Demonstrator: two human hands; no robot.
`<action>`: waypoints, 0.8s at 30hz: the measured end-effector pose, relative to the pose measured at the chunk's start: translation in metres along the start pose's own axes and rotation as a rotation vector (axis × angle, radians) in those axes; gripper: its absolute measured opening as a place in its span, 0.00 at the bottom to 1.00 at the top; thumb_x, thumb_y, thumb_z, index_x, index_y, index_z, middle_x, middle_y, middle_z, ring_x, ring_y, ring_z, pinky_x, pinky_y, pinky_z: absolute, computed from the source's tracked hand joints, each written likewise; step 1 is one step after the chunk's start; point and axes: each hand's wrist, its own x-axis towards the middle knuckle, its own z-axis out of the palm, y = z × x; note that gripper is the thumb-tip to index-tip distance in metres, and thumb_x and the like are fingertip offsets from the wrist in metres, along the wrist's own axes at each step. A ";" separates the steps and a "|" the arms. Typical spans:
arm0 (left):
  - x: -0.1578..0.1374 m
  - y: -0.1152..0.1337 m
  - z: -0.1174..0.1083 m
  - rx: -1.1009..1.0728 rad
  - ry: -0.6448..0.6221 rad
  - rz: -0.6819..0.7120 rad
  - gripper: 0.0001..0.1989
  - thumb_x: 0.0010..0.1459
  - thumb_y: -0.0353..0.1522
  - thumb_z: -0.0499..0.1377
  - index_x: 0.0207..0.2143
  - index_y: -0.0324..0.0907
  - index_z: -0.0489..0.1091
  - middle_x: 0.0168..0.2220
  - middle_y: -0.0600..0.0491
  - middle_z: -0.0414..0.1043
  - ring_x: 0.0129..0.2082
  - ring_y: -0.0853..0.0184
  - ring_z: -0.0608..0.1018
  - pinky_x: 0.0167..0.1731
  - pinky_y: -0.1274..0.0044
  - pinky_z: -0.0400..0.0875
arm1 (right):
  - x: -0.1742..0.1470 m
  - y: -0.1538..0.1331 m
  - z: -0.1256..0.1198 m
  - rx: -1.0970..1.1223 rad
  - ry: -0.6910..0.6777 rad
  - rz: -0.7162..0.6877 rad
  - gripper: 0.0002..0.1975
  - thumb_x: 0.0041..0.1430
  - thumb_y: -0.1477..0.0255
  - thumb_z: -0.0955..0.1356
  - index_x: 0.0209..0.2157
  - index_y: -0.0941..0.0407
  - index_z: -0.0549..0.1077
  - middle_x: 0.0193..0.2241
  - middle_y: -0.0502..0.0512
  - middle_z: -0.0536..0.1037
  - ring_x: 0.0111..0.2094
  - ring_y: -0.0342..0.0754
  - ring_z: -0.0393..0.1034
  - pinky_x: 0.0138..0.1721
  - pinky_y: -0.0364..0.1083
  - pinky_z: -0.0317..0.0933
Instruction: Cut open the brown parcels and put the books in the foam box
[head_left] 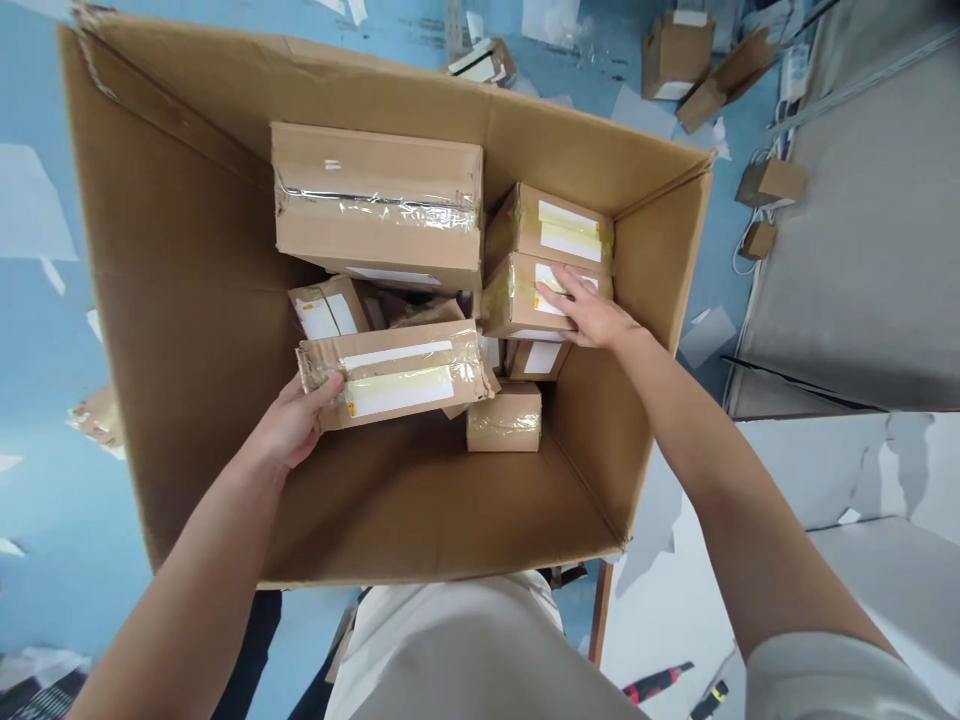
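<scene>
My left hand [304, 415] grips the left end of a long, flat cardboard box [397, 345] with white labels and clear tape, thumb on top. My right hand [589, 308] lies with fingers spread on a smaller taped box [517, 310], partly covering its label. Both are inside a large open carton [202, 290]. Just behind the box under my right hand sits another labelled box [566, 225]. A big taped box [379, 165] rests at the carton's far side. Smaller boxes lie lower down, among them a plain taped one [504, 420] and a labelled one [328, 312].
The blue floor [37, 330] around the carton is strewn with paper scraps. Loose small boxes [677, 55] lie at the upper right, near a grey panel [855, 240]. On a white surface at the lower right lies a red-and-black tool [658, 683].
</scene>
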 end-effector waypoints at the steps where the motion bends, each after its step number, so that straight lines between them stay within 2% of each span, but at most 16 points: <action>1: 0.002 -0.002 0.002 -0.009 0.001 0.003 0.26 0.43 0.34 0.70 0.46 0.40 0.71 0.44 0.47 0.78 0.46 0.57 0.78 0.46 0.68 0.76 | 0.000 0.003 0.006 0.002 0.017 0.027 0.47 0.52 0.69 0.71 0.67 0.49 0.43 0.69 0.55 0.35 0.68 0.63 0.28 0.64 0.67 0.35; 5: 0.003 -0.001 0.005 -0.066 0.047 0.070 0.22 0.47 0.33 0.68 0.46 0.40 0.71 0.43 0.50 0.78 0.46 0.58 0.78 0.48 0.69 0.75 | -0.008 -0.007 0.025 -0.018 0.141 0.127 0.49 0.54 0.68 0.70 0.68 0.50 0.36 0.69 0.59 0.32 0.68 0.63 0.24 0.63 0.68 0.33; 9: -0.004 0.007 -0.007 -0.127 0.199 0.084 0.18 0.54 0.32 0.62 0.49 0.42 0.69 0.44 0.51 0.77 0.45 0.60 0.78 0.47 0.66 0.76 | -0.015 -0.033 0.034 0.011 0.292 0.228 0.55 0.53 0.61 0.71 0.68 0.53 0.30 0.69 0.62 0.27 0.67 0.69 0.19 0.60 0.74 0.32; 12: -0.005 0.008 -0.025 -0.146 0.278 0.110 0.17 0.57 0.32 0.60 0.50 0.45 0.67 0.48 0.54 0.74 0.44 0.62 0.77 0.46 0.63 0.76 | -0.025 -0.057 0.042 0.036 0.378 0.272 0.46 0.60 0.60 0.64 0.68 0.52 0.28 0.69 0.60 0.30 0.68 0.66 0.21 0.60 0.75 0.33; 15: 0.007 0.002 -0.041 -0.161 0.384 0.172 0.19 0.59 0.34 0.58 0.54 0.46 0.62 0.50 0.56 0.72 0.44 0.64 0.77 0.46 0.61 0.74 | -0.034 -0.085 0.060 0.111 0.422 0.261 0.37 0.64 0.62 0.57 0.68 0.52 0.32 0.69 0.55 0.40 0.69 0.59 0.30 0.65 0.68 0.36; 17: 0.021 -0.003 -0.047 -0.066 0.541 0.282 0.19 0.61 0.34 0.56 0.54 0.41 0.61 0.50 0.54 0.71 0.45 0.66 0.75 0.49 0.64 0.72 | -0.032 -0.106 0.080 0.198 0.402 0.229 0.35 0.64 0.62 0.55 0.68 0.52 0.37 0.68 0.55 0.47 0.68 0.56 0.37 0.66 0.61 0.40; 19: 0.034 -0.009 -0.050 0.166 0.715 0.448 0.20 0.62 0.36 0.56 0.54 0.35 0.62 0.50 0.50 0.70 0.48 0.67 0.73 0.54 0.69 0.66 | -0.018 -0.127 0.104 0.278 0.323 0.227 0.36 0.63 0.60 0.58 0.68 0.54 0.41 0.67 0.57 0.49 0.68 0.57 0.40 0.66 0.59 0.42; 21: 0.045 -0.015 -0.052 0.410 0.840 0.574 0.24 0.61 0.39 0.56 0.54 0.31 0.62 0.52 0.46 0.69 0.52 0.65 0.70 0.56 0.72 0.61 | 0.007 -0.148 0.128 0.325 0.209 0.287 0.46 0.55 0.54 0.65 0.68 0.56 0.41 0.68 0.62 0.43 0.68 0.61 0.35 0.65 0.62 0.41; 24: 0.055 -0.021 -0.057 0.597 0.959 0.612 0.24 0.62 0.38 0.55 0.54 0.29 0.61 0.51 0.42 0.68 0.52 0.63 0.70 0.56 0.72 0.60 | 0.055 -0.177 0.158 0.321 0.047 0.465 0.65 0.41 0.48 0.72 0.68 0.56 0.30 0.68 0.68 0.28 0.67 0.67 0.22 0.61 0.72 0.34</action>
